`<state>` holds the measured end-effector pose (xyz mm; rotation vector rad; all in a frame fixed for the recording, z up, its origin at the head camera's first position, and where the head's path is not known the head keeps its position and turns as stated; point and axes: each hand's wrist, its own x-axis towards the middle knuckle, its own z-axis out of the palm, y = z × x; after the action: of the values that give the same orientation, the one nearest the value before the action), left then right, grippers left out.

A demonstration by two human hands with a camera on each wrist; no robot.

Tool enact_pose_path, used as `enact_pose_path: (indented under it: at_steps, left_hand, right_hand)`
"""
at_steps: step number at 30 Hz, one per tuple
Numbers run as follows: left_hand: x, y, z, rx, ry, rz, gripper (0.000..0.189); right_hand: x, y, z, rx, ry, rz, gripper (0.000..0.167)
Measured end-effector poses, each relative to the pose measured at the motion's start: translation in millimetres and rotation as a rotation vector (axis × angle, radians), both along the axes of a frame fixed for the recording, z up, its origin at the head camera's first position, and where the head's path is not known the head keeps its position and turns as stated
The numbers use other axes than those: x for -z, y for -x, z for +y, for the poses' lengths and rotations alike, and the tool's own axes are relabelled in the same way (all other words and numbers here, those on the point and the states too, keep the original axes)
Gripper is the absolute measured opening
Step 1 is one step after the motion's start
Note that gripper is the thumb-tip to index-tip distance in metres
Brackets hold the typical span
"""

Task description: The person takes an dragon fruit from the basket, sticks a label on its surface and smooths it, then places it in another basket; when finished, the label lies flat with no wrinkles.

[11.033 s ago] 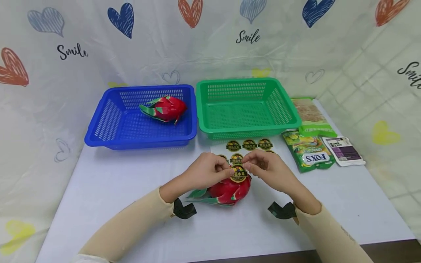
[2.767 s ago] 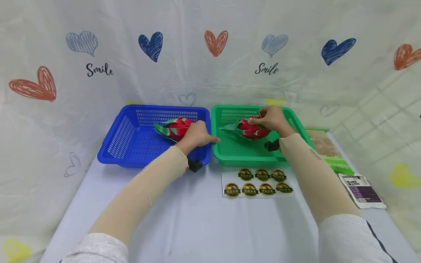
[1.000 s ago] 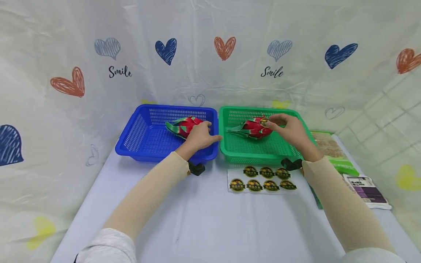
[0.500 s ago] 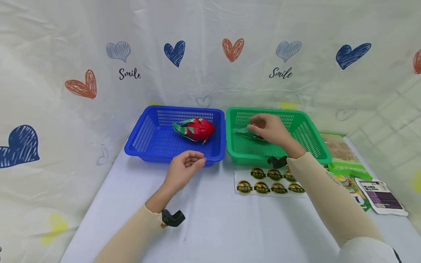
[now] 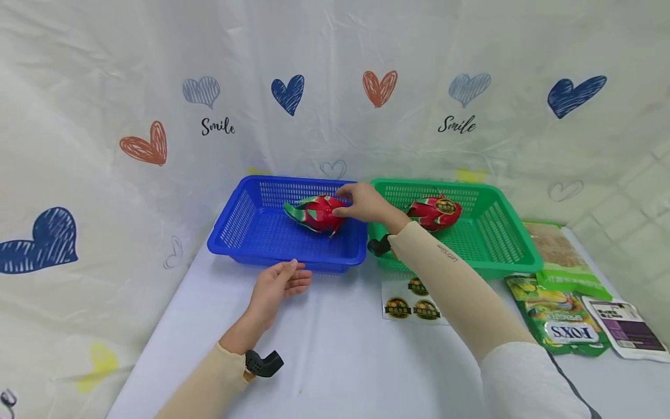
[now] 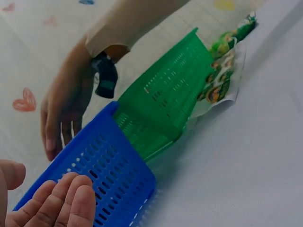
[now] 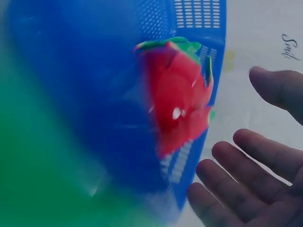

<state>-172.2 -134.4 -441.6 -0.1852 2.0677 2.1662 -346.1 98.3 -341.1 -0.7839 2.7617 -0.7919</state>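
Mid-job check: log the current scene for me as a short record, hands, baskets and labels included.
Left hand: fingers extended, near blue basket's front; contact unclear
Right hand: fingers spread beside blue basket's fruit, not gripping
Blue basket: one dragon fruit, no label visible
Green basket: one labelled dragon fruit
Label sheet: on table, partly hidden by right arm

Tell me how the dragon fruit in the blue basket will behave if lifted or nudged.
The dragon fruit may roll when nudged, since its body is rounded, though its jutting green tips could check that. It might also feel slippery, as its skin shows a bright highlight in the right wrist view.
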Motion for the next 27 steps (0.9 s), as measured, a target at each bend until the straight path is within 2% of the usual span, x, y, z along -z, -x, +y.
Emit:
enact_pose_path:
  at_steps: [4,9,15,21,27]
  left_hand:
    - [4.2,4.3,1.9,-0.039,-0.093,-0.047,0.042]
    - [5.1,8.9,2.9,-0.099,-0.284,-0.094,0.033]
    - [-0.3,13.6,4.9,-0.128,-0.424,-0.114,0.023]
    - [-3.3,16.8,5.4,-0.144,-0.469,-0.124,0.018]
    - [-2.2,18.1,3.2,-0.16,-0.479,-0.13,0.016]
  right_hand:
    - [11.4,8.8,-23,0.007,-0.049,-0.015,0.061]
    - [23.7,15.6,-40,0.042,-0.113,-0.025,0.067]
    - [23.7,21.7,-55,0.071,-0.138,0.001,0.073]
    - [24.1,24.5,-63,0.1,-0.153,0.018,0.073]
    - [35.9,29.8,-71,0.13,-0.12,-0.002,0.079]
